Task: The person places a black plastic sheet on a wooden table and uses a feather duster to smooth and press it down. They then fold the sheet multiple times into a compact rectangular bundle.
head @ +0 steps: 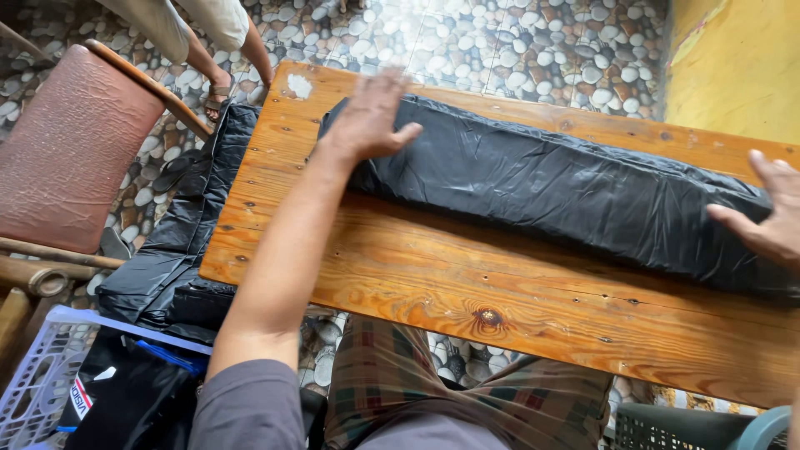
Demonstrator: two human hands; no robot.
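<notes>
Seated at a wooden table [467, 292], plaid trousers [400, 392] showing below its near edge; long black plastic bundle [567, 187] lying flat on the tabletop, running from upper left toward the right edge, slightly slanted, wrinkled and glossy; left hand [371, 112] flat on the bundle's left end, fingers spread and open, palm down, thumb pointing right along the plastic, gripping nothing; grey sleeve [250, 408] at the elbow of that arm, forearm stretched across the planks; right hand [771, 217] at the picture's right edge, only partly in view, fingers extended and open, resting on the bundle's right end, thumb laid on the plastic; both hands well apart, one at each end; bare varnished wood between bundle and near edge, with knots and small nail holes; more black plastic [179, 242] hanging off the table's left side and piled on the floor beside it; white crate [37, 375] at lower left, holding dark packets; reddish chair [71, 146] with wooden arms at left, just beside the pile; pebble-pattern floor [517, 50] beyond the table; another person's legs [221, 46] at top left, in light trousers, one sandalled foot on the pebbles near the table's far corner; yellow wall [733, 67] at top right; dark green basket [675, 425] at lower right, under the table's near edge
</notes>
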